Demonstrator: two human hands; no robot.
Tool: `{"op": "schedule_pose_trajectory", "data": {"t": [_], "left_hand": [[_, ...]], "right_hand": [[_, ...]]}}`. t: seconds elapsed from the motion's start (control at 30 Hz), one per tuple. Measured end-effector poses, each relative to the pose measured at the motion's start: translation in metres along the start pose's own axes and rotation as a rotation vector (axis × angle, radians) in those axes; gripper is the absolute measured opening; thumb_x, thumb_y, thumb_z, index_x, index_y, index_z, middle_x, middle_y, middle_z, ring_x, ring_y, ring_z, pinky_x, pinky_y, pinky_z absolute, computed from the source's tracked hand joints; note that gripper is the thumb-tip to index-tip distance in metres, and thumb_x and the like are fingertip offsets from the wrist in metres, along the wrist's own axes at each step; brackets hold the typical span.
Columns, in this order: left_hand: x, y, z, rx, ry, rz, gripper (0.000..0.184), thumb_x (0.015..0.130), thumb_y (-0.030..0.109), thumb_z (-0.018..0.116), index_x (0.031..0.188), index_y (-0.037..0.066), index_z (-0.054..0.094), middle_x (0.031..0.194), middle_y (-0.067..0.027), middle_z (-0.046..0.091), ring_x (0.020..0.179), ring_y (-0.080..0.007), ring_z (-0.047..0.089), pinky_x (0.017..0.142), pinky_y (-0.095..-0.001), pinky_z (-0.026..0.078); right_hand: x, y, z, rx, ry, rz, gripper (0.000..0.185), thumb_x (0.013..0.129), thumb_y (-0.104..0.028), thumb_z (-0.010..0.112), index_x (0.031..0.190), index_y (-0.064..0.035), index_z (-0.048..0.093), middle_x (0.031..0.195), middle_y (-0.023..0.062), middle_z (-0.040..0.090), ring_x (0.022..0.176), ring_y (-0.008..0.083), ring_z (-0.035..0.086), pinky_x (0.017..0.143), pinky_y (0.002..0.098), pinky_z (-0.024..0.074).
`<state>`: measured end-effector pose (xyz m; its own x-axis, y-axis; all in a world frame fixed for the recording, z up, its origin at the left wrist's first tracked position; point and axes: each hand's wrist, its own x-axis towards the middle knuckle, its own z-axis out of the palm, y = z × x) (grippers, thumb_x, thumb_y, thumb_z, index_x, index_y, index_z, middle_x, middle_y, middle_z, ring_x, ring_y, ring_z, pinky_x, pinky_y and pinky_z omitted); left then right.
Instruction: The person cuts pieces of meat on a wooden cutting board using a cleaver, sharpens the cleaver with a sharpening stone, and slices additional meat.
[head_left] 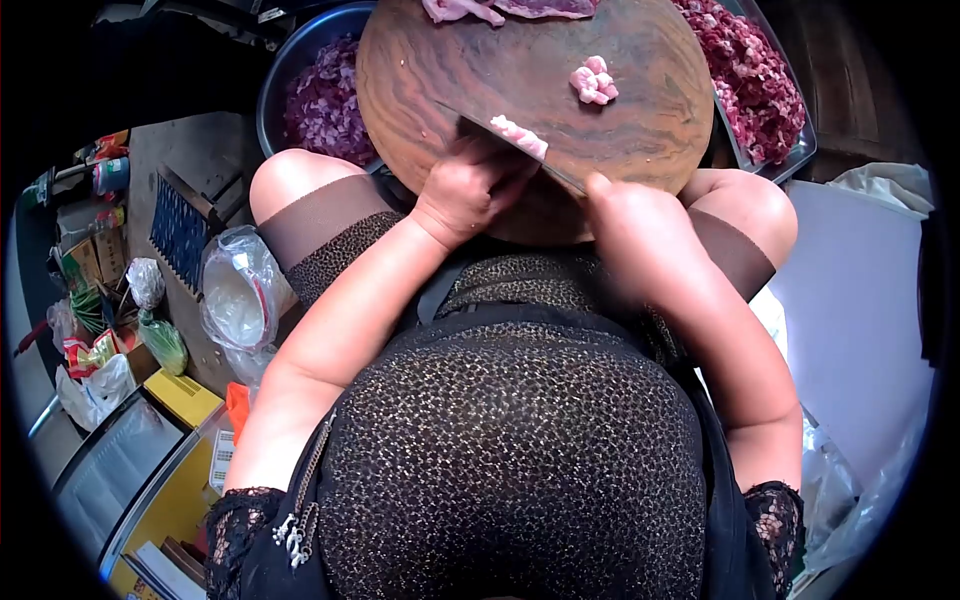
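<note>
My right hand (635, 220) is closed around the handle end of a knife (558, 176), beside the near edge of a round wooden chopping board (440, 60). The blade slants across the board, with small pale pink meat pieces (520, 136) along its far side. My left hand (465, 190) is curled close behind the blade on the near side. Its fingertips are partly hidden, and whatever they grip does not show. Farther right on the board sits a small cluster of cut meat pieces (594, 82). Larger raw meat (545, 8) lies at the far edge.
A metal basin (270, 110) with chopped meat (325, 105) stands left of the board. A tray (800, 150) of darker red meat pieces (750, 85) is on the right. Bags, a plastic-wrapped bucket (240, 295) and a yellow box (183, 397) crowd the left side.
</note>
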<state>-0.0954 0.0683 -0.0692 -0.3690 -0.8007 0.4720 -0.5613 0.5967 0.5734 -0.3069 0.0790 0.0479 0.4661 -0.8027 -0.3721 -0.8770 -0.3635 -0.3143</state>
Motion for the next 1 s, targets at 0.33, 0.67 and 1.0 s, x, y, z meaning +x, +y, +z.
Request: {"op": "schedule_pose_trajectory", "data": {"t": [0.33, 0.67, 1.0], "left_hand": [[-0.002, 0.013, -0.015, -0.047, -0.092, -0.285, 0.063, 0.065, 0.023, 0.085, 0.120, 0.006, 0.059, 0.117, -0.0154, 0.058, 0.106, -0.0336, 0.057, 0.092, -0.0402, 0.048], [-0.013, 0.008, -0.018, 0.073, -0.055, -0.032, 0.017, 0.078, 0.011, 0.073, 0.094, 0.008, 0.073, 0.095, -0.0068, 0.066, 0.089, -0.0264, 0.064, 0.080, -0.0351, 0.052], [-0.017, -0.002, -0.007, 0.062, -0.039, -0.032, 0.014, 0.077, 0.012, 0.074, 0.089, 0.007, 0.072, 0.091, -0.0081, 0.066, 0.091, -0.0305, 0.062, 0.084, -0.0376, 0.052]], "right_hand": [[0.079, 0.002, 0.013, 0.117, 0.432, -0.059, 0.021, 0.092, -0.022, 0.055, 0.086, -0.0033, 0.062, 0.081, 0.0198, 0.068, 0.076, 0.0382, 0.067, 0.069, 0.0473, 0.0543], [-0.040, 0.018, 0.004, 0.080, 0.062, 0.067, 0.025, 0.095, -0.024, 0.053, 0.086, -0.0016, 0.059, 0.078, 0.0216, 0.066, 0.076, 0.0406, 0.065, 0.068, 0.0505, 0.0517], [0.047, -0.019, 0.017, 0.077, 0.072, -0.098, 0.020, 0.085, -0.009, 0.052, 0.095, 0.0011, 0.067, 0.085, 0.0217, 0.069, 0.082, 0.0359, 0.069, 0.071, 0.0456, 0.0555]]}}
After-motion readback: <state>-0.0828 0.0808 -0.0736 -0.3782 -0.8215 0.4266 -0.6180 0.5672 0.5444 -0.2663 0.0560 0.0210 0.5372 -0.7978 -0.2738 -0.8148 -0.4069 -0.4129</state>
